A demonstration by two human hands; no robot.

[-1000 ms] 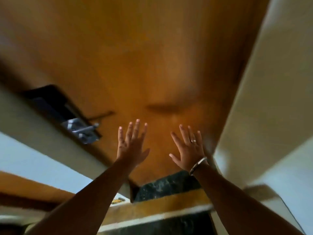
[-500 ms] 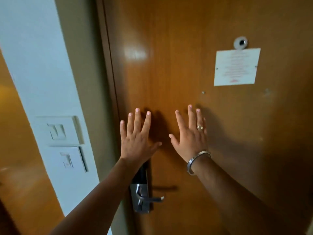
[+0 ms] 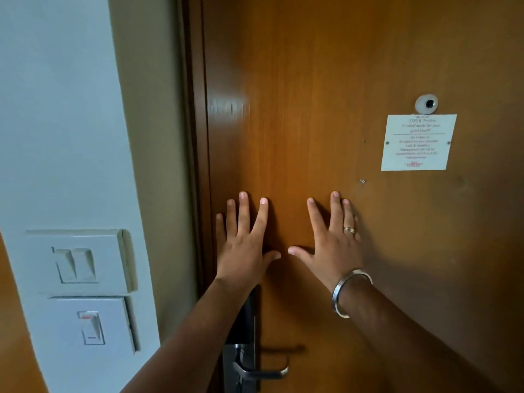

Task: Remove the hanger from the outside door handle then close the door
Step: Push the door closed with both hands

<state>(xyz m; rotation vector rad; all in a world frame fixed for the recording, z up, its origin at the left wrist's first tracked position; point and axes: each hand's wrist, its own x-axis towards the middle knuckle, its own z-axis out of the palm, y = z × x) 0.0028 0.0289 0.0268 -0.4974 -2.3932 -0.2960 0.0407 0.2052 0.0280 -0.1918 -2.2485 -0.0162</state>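
A brown wooden door fills the view and sits against its frame on the left. My left hand and my right hand are raised side by side at the door's surface, fingers spread, holding nothing. Whether the palms touch the wood I cannot tell. Below my left forearm is the inside lock plate with a metal lever handle. No hanger is in view; the outside handle is hidden behind the door.
A white notice hangs on the door under a peephole. Two white switch plates, an upper one and a lower one, are mounted on the pale wall left of the frame.
The camera swung from a tilted, blurred view to a level one facing the door. Both open hands moved forward, closer to the door's surface.
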